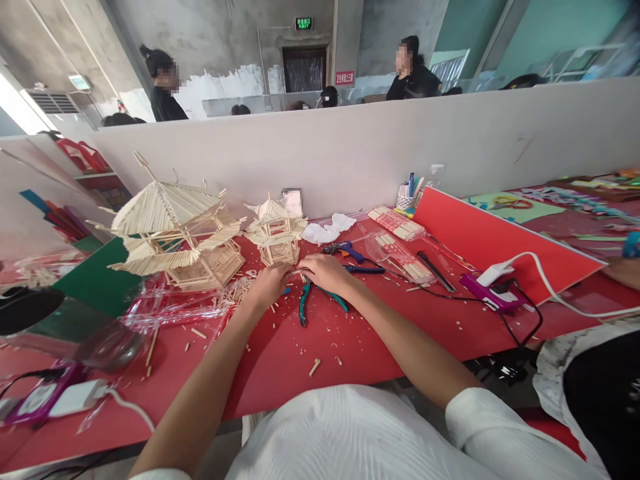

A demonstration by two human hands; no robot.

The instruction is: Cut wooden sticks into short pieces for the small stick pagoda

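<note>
My left hand (270,283) and my right hand (324,272) meet at the fingertips over the red table, both with fingers closed. Something small and thin lies between the fingertips, too small to make out. Just behind them stands a small pavilion model made of wooden sticks (277,250). To its left is a larger stick pavilion (170,227) with a slatted roof. Green-handled pliers (303,310) lie right below my hands, their head partly hidden by my right hand. A blue glue gun (349,251) rests beyond my right wrist.
Packs of wooden sticks (400,253), a black pen-like tool (436,272) and a purple power strip (493,293) lie to the right. A red board (495,233) leans there. A clear bottle (85,333) lies at left. Stick scraps litter the table (370,347). A low partition (360,147) runs behind.
</note>
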